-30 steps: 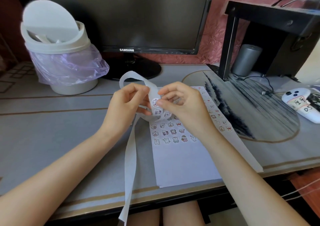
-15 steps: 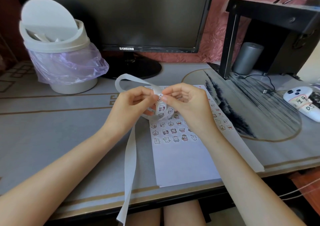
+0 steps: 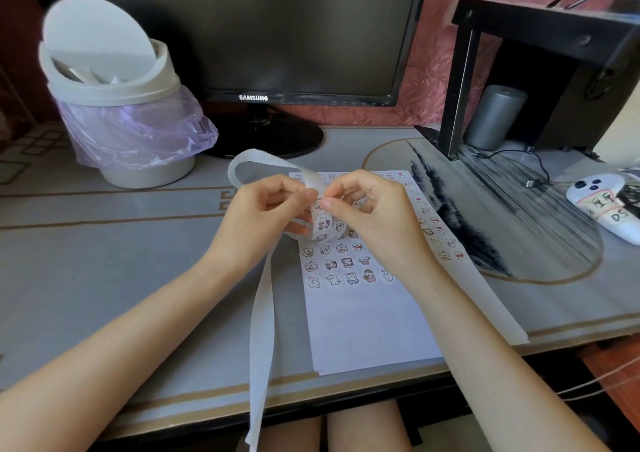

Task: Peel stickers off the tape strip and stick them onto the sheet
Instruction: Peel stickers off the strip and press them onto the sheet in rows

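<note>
Bin (image 3: 114,112): far left on the worktop (image 3: 104,278), purple liner, swing lid tipped up. Not part of this job.
Tape strip (image 3: 263,330): held up over the top end of the sheet. It loops back above the left hand, and the long tail runs down off the worktop's front edge.
Left hand (image 3: 263,216): grip closed on the strip, fingers curled round it just beside the printed part.
Right hand (image 3: 377,216): thumb and forefinger tips pinched together on the strip, just above a sticker (image 3: 322,223). Can't tell if an edge is lifted, it's too small.
Handling: my guess is thin, floppy backing paper that weighs nothing, and tiny stickers that'll curl or stick to themselves. I'd bend the strip backward so a corner pops up, then take that corner only, with a nail.
Sheet (image 3: 363,330): flat on the worktop under both hands. Sticker rows fill the upper half and the lower half is blank, so roughly midway I'd say.
White gadget (image 3: 602,209): far right, well apart, with a handwritten label.
</note>
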A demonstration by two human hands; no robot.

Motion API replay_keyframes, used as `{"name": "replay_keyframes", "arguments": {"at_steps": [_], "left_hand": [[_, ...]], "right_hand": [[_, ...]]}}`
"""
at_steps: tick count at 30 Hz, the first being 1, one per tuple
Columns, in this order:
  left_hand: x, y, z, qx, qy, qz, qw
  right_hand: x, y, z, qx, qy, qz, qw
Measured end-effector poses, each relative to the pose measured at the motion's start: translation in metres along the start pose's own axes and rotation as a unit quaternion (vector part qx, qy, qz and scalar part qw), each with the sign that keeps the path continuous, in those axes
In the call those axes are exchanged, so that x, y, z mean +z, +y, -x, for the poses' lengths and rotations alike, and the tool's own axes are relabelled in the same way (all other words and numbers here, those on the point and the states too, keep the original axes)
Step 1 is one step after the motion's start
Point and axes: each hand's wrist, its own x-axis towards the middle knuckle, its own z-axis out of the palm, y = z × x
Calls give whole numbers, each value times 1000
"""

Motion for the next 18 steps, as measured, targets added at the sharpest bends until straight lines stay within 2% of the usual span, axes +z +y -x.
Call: {"name": "replay_keyframes", "arguments": {"at_steps": [6, 11, 18], "left_hand": [[0, 0, -1, -40, 2, 35, 999], [-2, -2, -2, -39, 16, 24, 999], [0, -3, -2, -36, 13, 12, 999]], "right_hand": [[-3, 1, 5, -33, -10, 52, 998], [-16, -13, 13, -14, 4, -29, 999], [-64, -1, 23, 152, 1, -19, 988]]}}
